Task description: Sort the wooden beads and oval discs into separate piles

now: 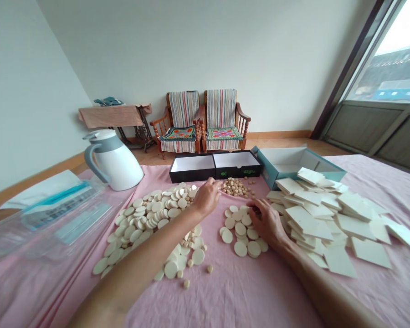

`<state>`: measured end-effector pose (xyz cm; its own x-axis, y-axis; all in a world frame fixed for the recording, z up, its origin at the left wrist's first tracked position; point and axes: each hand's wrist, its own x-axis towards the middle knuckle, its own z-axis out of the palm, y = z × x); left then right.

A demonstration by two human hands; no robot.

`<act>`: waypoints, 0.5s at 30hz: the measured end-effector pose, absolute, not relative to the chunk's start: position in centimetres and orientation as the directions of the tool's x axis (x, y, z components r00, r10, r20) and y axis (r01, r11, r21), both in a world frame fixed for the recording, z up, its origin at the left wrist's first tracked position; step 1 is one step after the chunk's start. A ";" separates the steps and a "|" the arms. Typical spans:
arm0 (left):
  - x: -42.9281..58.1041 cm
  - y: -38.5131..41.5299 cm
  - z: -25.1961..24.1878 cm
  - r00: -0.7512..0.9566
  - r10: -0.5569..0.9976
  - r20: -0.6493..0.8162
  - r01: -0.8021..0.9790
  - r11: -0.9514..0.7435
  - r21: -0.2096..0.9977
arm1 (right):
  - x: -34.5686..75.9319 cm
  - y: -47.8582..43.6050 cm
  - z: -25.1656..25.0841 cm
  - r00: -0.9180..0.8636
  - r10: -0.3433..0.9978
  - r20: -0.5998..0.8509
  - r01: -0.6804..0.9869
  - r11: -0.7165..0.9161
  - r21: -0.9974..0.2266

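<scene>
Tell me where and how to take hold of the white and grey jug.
Take the jug by its looped grey handle, probably with the left hand, coming from the left: it stands upright, with the handle jutting out to that side.

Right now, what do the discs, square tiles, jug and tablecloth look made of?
Discs: probably bare wood; pale, matte.
Square tiles: likely thin wood, unpainted; cream, flat, could be card.
Jug: plastic-looking shell, smooth with soft sheen; coated metal possible.
Tablecloth: fabric, matte pink; it creases and folds. Fibre unclear.
</scene>
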<state>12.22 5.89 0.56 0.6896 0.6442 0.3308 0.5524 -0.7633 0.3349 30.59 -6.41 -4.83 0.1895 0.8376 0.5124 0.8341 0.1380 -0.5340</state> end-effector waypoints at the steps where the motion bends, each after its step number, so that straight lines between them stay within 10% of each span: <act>1: 12.0 5.5 1.2 0.690 0.642 0.334 0.547 -0.765 0.340 | 30.6 -6.4 -4.8 0.189 0.838 0.511 0.833 0.139 -0.536; 8: 6.6 -1.1 3.9 0.983 0.175 -0.053 0.181 -0.881 0.438 | 30.4 -6.4 -4.8 0.198 0.836 0.512 0.827 0.138 -0.545; 15: 3.5 -4.4 2.6 0.981 0.167 -0.094 0.185 -0.955 0.232 | 30.1 -6.6 -4.8 0.181 0.825 0.535 0.829 0.165 -0.534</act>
<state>3.55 -4.38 2.59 0.9815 0.1672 -0.0937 0.1848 -0.9551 0.2317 30.13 -6.55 -4.80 0.1805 0.8254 0.5349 0.8293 0.1647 -0.5340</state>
